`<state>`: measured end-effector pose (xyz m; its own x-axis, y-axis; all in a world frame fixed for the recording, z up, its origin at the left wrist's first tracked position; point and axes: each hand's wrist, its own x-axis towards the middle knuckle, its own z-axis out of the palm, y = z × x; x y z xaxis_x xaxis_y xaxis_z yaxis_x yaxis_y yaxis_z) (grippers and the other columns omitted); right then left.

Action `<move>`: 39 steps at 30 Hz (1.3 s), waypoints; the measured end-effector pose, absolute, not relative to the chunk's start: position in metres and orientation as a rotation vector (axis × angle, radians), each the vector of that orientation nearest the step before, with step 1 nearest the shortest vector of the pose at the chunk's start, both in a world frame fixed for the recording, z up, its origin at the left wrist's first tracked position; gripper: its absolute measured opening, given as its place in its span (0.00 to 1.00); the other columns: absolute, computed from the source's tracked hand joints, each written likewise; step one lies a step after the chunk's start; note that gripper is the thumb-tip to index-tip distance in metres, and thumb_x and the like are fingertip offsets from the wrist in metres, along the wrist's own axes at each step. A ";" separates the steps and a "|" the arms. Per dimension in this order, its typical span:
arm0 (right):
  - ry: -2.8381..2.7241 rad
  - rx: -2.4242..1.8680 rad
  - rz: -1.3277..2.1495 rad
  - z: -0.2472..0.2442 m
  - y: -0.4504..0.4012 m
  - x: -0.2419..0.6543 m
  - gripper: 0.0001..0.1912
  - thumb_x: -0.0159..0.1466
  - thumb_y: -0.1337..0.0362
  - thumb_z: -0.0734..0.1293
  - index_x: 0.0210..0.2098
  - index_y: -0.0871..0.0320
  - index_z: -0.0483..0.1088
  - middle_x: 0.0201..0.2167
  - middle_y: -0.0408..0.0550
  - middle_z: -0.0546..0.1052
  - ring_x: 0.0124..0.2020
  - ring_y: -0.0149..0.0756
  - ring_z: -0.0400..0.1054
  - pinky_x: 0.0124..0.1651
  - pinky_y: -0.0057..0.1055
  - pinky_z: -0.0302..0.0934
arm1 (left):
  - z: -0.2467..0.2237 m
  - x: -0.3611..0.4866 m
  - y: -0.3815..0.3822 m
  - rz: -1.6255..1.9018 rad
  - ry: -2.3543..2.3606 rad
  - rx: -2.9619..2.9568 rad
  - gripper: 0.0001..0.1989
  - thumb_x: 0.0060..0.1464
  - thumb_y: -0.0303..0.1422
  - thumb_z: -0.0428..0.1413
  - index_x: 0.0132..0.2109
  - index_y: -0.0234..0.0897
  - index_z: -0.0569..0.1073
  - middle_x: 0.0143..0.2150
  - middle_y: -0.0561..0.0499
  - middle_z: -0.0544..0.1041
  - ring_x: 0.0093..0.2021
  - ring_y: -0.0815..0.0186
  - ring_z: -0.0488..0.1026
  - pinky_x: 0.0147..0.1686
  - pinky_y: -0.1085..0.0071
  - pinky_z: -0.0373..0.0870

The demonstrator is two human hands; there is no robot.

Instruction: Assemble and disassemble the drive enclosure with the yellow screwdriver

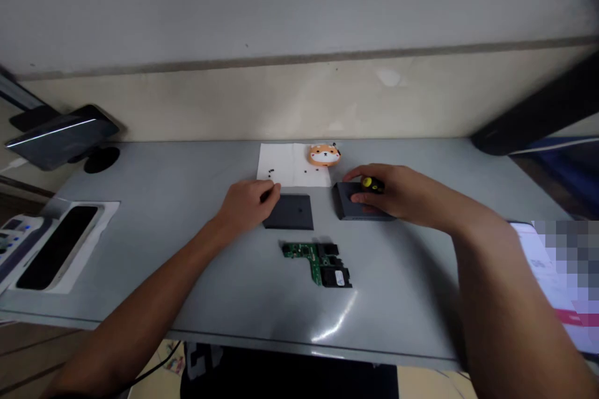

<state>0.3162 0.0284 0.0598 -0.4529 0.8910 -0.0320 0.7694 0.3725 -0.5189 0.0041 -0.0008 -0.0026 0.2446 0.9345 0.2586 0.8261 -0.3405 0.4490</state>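
My left hand [250, 202] is closed, its thumb and fingertips together at the upper left corner of a flat dark plate [292, 212]; anything between them is too small to make out. On the right, my right hand [377, 190] is wrapped round a black and yellow screwdriver [373, 184], over a dark box-shaped case [349, 206]. A green circuit board [311, 255] with black parts lies nearer the front. Behind the plate is a white paper [281, 159] with several tiny dark screws and an orange dog-faced case [324, 155].
A phone [58, 246] lies on white paper at the left, beside a white device [19, 240]. A dark screen on a stand [65, 137] is at the back left. A lit tablet [538, 262] sits at the right edge of the grey table [224, 299].
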 end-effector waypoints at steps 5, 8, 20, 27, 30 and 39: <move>-2.522 -1.278 0.542 0.058 -0.047 0.293 0.22 0.66 0.53 0.69 0.60 0.42 0.72 0.60 0.50 0.76 0.41 0.46 0.78 0.42 0.42 0.72 | 0.019 -0.006 0.002 0.963 1.701 2.068 0.19 0.67 0.40 0.49 0.30 0.37 0.75 0.22 0.55 0.69 0.25 0.69 0.64 0.28 0.70 0.57; -2.686 -1.161 0.570 0.040 -0.092 0.285 0.29 0.66 0.51 0.70 0.66 0.40 0.67 0.71 0.52 0.65 0.30 0.41 0.78 0.33 0.43 0.74 | 0.037 -0.016 0.002 0.985 1.699 2.010 0.19 0.65 0.39 0.50 0.27 0.36 0.73 0.20 0.56 0.64 0.23 0.70 0.60 0.26 0.70 0.55; -2.685 -1.213 0.428 0.055 -0.062 0.296 0.17 0.70 0.51 0.66 0.57 0.42 0.73 0.65 0.48 0.70 0.39 0.43 0.80 0.40 0.41 0.72 | 0.012 -0.013 -0.015 0.646 1.709 2.037 0.08 0.65 0.31 0.49 0.48 0.41 0.69 0.26 0.57 0.72 0.25 0.67 0.66 0.27 0.71 0.55; -2.779 -1.146 0.317 0.061 -0.008 0.260 0.15 0.70 0.52 0.67 0.54 0.45 0.75 0.57 0.47 0.76 0.34 0.39 0.78 0.35 0.36 0.65 | 0.000 -0.027 -0.021 0.450 1.572 2.294 0.09 0.62 0.29 0.51 0.48 0.41 0.73 0.33 0.53 0.77 0.29 0.65 0.72 0.30 0.70 0.61; -2.746 -1.162 0.212 0.047 -0.013 0.257 0.15 0.71 0.51 0.65 0.54 0.46 0.74 0.58 0.48 0.75 0.32 0.37 0.77 0.31 0.35 0.63 | 0.003 -0.024 -0.023 0.368 1.579 2.366 0.10 0.64 0.31 0.50 0.50 0.41 0.72 0.35 0.52 0.79 0.31 0.62 0.74 0.32 0.68 0.63; -2.691 -1.159 0.067 0.038 -0.025 0.252 0.18 0.73 0.49 0.61 0.53 0.49 0.75 0.58 0.49 0.73 0.29 0.34 0.74 0.26 0.35 0.58 | 0.002 -0.020 -0.025 0.225 1.633 2.439 0.15 0.67 0.31 0.48 0.59 0.39 0.69 0.41 0.47 0.82 0.38 0.56 0.80 0.37 0.64 0.70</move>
